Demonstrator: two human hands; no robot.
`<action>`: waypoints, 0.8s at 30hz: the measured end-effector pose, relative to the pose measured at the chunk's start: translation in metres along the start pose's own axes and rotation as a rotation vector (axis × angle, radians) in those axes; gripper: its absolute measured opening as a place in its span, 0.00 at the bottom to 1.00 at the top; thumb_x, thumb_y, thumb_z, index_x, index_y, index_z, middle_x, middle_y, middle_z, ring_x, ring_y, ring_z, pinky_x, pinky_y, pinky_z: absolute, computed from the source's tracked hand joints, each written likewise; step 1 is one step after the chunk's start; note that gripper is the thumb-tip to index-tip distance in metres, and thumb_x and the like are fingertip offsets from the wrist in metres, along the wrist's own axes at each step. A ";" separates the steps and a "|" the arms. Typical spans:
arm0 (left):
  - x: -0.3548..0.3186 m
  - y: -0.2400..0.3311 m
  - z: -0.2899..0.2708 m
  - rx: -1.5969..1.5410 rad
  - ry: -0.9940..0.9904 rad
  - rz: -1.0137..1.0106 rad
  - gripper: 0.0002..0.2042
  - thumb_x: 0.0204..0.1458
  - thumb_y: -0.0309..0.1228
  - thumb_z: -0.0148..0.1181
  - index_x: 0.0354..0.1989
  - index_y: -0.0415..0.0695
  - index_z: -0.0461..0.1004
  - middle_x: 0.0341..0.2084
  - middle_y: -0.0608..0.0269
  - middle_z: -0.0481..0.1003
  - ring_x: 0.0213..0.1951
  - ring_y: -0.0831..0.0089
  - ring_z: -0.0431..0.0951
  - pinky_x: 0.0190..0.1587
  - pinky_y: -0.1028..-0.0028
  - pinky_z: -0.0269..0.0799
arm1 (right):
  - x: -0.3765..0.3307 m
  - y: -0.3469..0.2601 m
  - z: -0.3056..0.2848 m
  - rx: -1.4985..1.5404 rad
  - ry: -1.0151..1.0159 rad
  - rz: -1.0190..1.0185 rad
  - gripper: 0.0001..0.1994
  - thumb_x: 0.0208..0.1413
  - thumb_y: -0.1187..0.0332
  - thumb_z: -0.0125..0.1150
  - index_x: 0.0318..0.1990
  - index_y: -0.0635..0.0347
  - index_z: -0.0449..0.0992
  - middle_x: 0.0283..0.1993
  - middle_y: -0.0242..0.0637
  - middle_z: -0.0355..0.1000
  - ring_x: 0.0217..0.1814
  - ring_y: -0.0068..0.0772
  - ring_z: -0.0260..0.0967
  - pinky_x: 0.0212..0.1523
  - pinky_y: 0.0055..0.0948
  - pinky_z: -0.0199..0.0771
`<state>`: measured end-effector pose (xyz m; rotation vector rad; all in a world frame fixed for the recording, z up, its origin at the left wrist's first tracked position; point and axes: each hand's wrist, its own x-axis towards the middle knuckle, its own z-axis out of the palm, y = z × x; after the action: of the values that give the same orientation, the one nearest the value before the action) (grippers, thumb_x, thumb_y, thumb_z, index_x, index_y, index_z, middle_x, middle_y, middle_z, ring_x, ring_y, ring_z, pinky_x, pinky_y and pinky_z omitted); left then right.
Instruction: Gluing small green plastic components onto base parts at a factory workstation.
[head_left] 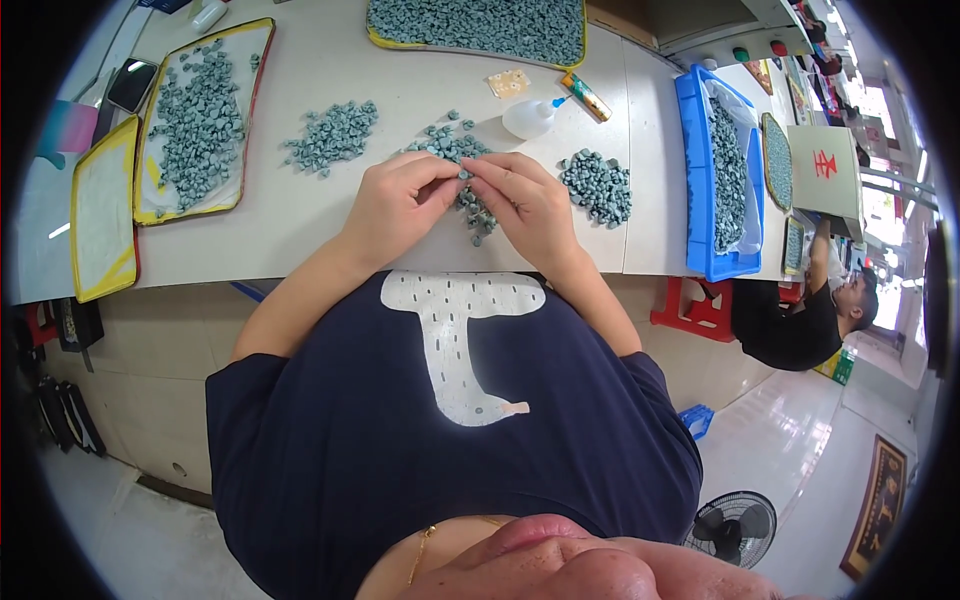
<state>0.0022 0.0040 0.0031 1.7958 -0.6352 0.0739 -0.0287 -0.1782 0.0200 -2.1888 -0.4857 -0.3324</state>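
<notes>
My left hand [397, 206] and my right hand [533, 207] meet over the table, fingertips pinched together. Between them is a small grey-green piece [464, 174], like a little stone or cap; its exact kind is too small to tell. Just beyond and beneath the fingers lies a loose pile of similar pieces [447, 141], partly hidden by the hands. A few more pieces [477, 222] are scattered toward the near edge. To the left sits another pile [333, 136]; a denser one [597, 187] lies right of my right hand.
Shallow yellow-rimmed trays stand at left, one filled [203, 130], one bare [103, 215]; another filled tray [480, 28] is at the back. A white squeeze bottle [528, 120] and a tube [588, 97] lie beyond my right hand. Right are a blue bin [697, 170] and a seated co-worker [800, 320].
</notes>
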 end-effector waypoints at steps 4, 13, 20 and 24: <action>0.000 -0.001 0.000 -0.044 0.044 -0.029 0.05 0.47 0.21 0.64 0.33 0.37 0.77 0.24 0.61 0.76 0.21 0.76 0.72 0.25 0.77 0.68 | 0.000 -0.005 -0.004 0.160 -0.017 0.187 0.11 0.54 0.77 0.59 0.46 0.62 0.77 0.37 0.38 0.75 0.34 0.26 0.73 0.35 0.19 0.72; -0.001 -0.003 0.001 -0.086 0.046 -0.070 0.06 0.47 0.22 0.65 0.33 0.37 0.77 0.25 0.61 0.76 0.21 0.77 0.72 0.25 0.78 0.68 | -0.009 0.005 0.000 0.612 0.061 0.428 0.07 0.60 0.76 0.55 0.43 0.68 0.75 0.35 0.33 0.73 0.33 0.19 0.69 0.34 0.17 0.69; -0.001 -0.006 0.002 -0.076 0.012 -0.045 0.06 0.47 0.22 0.65 0.34 0.38 0.78 0.25 0.62 0.77 0.21 0.77 0.72 0.25 0.78 0.68 | -0.007 0.011 0.009 0.560 0.182 0.365 0.04 0.59 0.76 0.57 0.38 0.69 0.74 0.32 0.34 0.73 0.30 0.18 0.67 0.31 0.16 0.68; 0.000 -0.006 0.003 -0.086 0.005 -0.021 0.06 0.47 0.22 0.64 0.34 0.38 0.77 0.25 0.62 0.76 0.21 0.77 0.73 0.25 0.78 0.68 | 0.000 0.001 0.009 0.515 0.062 0.511 0.05 0.59 0.76 0.57 0.40 0.69 0.75 0.31 0.36 0.74 0.29 0.19 0.69 0.31 0.17 0.71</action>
<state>0.0037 0.0026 -0.0031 1.7182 -0.6068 0.0359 -0.0278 -0.1717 0.0145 -1.7116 0.0372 0.0092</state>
